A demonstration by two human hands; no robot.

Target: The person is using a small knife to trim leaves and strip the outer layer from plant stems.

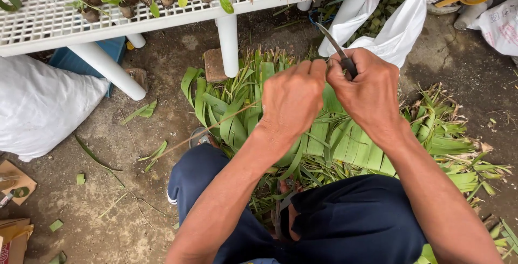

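Knife (335,48): thin grey blade, dark handle, tip pointing up-left.
Right hand (367,94): fingers wrapped tight round the handle.
Left hand (294,99): fingers pinching a thin pale leaf rib (216,128), above the green leaf pile (345,140).

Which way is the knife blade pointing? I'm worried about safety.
Away from the body: the knife in the right hand has its blade angled up towards the white bench.
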